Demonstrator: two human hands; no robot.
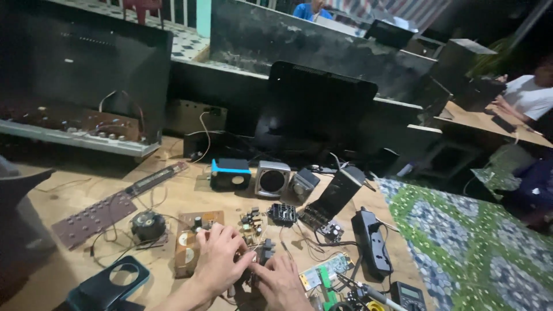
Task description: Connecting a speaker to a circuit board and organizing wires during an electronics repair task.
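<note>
1. Wooden desk [69, 196] crowded with electronics parts, dark cabinets standing along its back edge.
2. Left hand [220, 259] rests low near the front edge, fingers curled and pinching a small dark part [262, 253].
3. Right hand [282, 279] meets it from the other side, fingertips pressed to the same part; both hands are closed around it, so its shape is mostly hidden.
4. Just left of the left hand lies a brown circuit board [187, 245], with a round black speaker [148, 224] beside it.
5. Phone [109, 282] with a round camera ring lies at the front left corner.
6. Black power strip [371, 242] lies to the right, a multimeter [408, 295] below it.
7. Small speakers [272, 178] stand further back.
</note>
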